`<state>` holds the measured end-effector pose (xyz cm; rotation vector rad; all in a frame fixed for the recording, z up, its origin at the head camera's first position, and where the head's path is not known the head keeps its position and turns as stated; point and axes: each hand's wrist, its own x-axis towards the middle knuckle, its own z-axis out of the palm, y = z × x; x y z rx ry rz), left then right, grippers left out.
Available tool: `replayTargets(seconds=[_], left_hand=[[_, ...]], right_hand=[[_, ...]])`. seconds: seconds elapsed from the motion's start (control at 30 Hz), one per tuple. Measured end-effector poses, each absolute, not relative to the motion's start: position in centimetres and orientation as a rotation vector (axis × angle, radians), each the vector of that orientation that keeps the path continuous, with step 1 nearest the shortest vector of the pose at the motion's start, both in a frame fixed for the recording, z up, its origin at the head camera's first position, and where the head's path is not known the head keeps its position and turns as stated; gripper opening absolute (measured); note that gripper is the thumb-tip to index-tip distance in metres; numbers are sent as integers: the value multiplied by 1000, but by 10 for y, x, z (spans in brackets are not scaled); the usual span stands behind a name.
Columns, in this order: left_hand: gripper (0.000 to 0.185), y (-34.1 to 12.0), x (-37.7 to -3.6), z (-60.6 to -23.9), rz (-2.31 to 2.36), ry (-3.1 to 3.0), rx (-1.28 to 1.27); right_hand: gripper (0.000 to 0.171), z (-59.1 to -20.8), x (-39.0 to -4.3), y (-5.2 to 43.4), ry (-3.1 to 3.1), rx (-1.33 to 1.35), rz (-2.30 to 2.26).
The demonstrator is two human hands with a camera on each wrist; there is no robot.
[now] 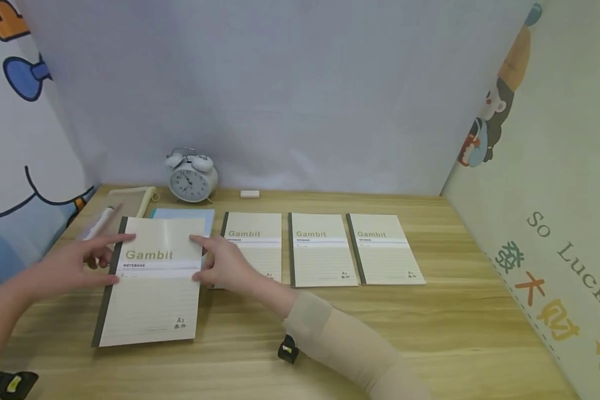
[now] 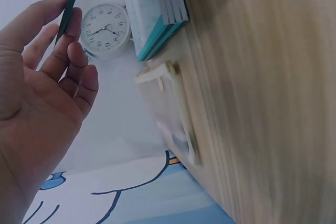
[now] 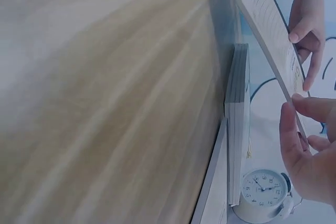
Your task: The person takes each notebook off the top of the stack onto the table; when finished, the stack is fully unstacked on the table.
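Two hands held one cream "Gambit" notebook (image 1: 150, 280) with a dark spine, lifted clear of the table (image 1: 430, 333) near its left edge. Left hand (image 1: 75, 261): fingers nearly straight, thumb and fingertips pinching the spine edge; the left wrist view showed that dark edge between thumb and fingers (image 2: 71, 30). Right hand (image 1: 225, 264): thumb and forefinger pinching the opposite, open edge, the remaining fingers loosely curled beneath. In the right wrist view the held notebook stood tilted, off the wood, above a stack of notebooks (image 3: 237, 124).

Three further notebooks of the same make lay flat in a row toward the back of the table: first notebook (image 1: 257, 241), partly behind the right hand; second notebook (image 1: 322, 250), just beside it; third notebook (image 1: 385, 250), nearest the right edge.

One pale blue sheet or cover (image 1: 190, 214) showed beyond the held notebook's far edge; the left wrist view showed teal-edged covers there.

One white twin-bell alarm clock (image 1: 192, 178) stood upright at the back edge, left of centre.

One small white eraser (image 1: 250, 194) lay at the back edge, right of the clock and apart from it.

One beige pouch (image 1: 130, 200) lay at the back left corner, with one white pen-like item (image 1: 100, 222) just beside it.
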<state>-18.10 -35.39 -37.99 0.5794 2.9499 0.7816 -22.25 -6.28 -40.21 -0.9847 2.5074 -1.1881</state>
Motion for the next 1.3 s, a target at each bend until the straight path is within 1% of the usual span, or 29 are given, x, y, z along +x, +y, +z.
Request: replayTargets(seconds=[0.23,0.4,0.5,0.67,0.9,1.07,1.3], left_hand=[[70,-353,-160,-384,745,2923,539],[68,-353,-144,-389,863,2816,637],[71,-355,-137,-396,875,2756,635],[75,-357,-130,-408,803,2657,518],[74,-355,-124,-416,771,2535,533],[73,-358,-123,-421,836,2477,546],[70,-359,-124,-427,802,2486,551]], right_hand=[[78,-406,-207,-59,2549,-1166,-895],[75,-410,-198,-56,2495,-1245,-784],[75,-411,-191,-55,2468,-1262,-751],[74,-416,-179,-58,2453,-1264,-692],[73,-425,-165,-62,2433,-1222,-624],[71,-428,-162,-66,2408,-1210,-615],[69,-431,-165,-71,2446,-1235,-539]])
